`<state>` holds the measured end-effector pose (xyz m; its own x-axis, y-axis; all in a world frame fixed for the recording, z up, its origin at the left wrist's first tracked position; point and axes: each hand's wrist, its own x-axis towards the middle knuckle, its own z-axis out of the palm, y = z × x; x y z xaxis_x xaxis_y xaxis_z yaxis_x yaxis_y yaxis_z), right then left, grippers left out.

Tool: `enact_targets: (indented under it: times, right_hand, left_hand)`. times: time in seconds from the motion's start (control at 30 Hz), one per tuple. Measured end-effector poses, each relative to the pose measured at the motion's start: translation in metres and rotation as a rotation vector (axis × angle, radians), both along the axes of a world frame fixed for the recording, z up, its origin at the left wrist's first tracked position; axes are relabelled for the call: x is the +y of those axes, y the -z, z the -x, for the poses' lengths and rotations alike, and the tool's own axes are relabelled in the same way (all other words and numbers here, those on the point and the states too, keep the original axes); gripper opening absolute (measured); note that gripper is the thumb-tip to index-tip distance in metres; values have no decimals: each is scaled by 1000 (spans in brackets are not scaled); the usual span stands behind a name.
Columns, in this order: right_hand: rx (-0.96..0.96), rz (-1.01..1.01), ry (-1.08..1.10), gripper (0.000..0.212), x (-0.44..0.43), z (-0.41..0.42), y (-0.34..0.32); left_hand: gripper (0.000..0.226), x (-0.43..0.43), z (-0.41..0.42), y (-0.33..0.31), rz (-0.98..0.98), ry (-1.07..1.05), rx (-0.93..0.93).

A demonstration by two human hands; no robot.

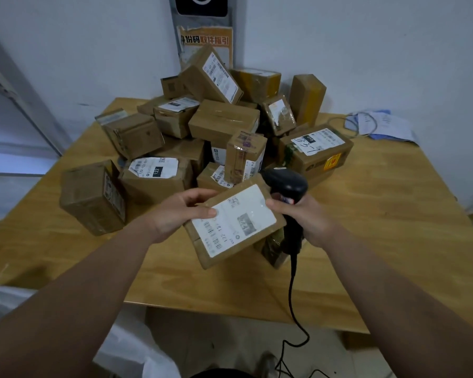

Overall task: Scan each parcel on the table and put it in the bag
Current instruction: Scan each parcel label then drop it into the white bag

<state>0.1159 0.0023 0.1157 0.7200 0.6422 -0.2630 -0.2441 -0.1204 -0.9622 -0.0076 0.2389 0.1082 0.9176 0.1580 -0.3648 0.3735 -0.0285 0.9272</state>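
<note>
A flat brown cardboard parcel (234,223) with a large white shipping label facing up is held above the wooden table (393,227). My left hand (180,211) grips its left edge, thumb on the label. My right hand (306,216) grips the handle of a black barcode scanner (286,184), and its fingertips touch the parcel's right edge. The scanner's head sits just behind the parcel's far corner. A pile of several brown parcels (221,124) covers the back half of the table. A white bag (137,353) shows at the lower left, below the table's edge.
The scanner's black cable (292,296) hangs off the front edge of the table to the floor. Papers and a loop of cable (380,126) lie at the back right corner. One small parcel (273,249) sits under the held one. A white wall stands behind the table.
</note>
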Motion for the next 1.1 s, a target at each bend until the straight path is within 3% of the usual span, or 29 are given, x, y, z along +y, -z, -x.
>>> enact_targets:
  times: [0.13, 0.23, 0.33, 0.43, 0.5, 0.6, 0.7, 0.8, 0.9, 1.1]
  right_hand:
    - [61, 0, 87, 33, 5, 4, 13]
    - [108, -35, 342, 40, 13, 10, 25]
    - [284, -162, 599, 52, 22, 13, 28]
    - [385, -263, 712, 63, 30, 16, 28]
    - [379, -316, 688, 62, 35, 23, 28]
    - [310, -368, 586, 65, 40, 33, 29]
    - [284, -227, 518, 66, 40, 34, 29]
    - [239, -58, 552, 38, 31, 30, 21]
    - [83, -1, 393, 18, 22, 34, 6]
    - [-260, 203, 129, 32, 29, 61, -14]
  left_hand:
    - [65, -1, -11, -7, -104, -48, -2]
    - [78, -17, -20, -7, -165, -407, -67]
    - [101, -38, -21, 2, 80, -609, -17]
    - [114, -59, -19, 9, 430, -491, 26]
    - [104, -71, -23, 8, 511, -416, -18]
    - [76, -77, -32, 8, 540, -503, -99]
    - [76, -62, -33, 11, 415, -619, -159]
    - [58, -38, -25, 10, 161, -627, -165]
    - [47, -14, -13, 14, -113, -537, -128]
    - [51, -6, 0, 23, -299, -496, -87]
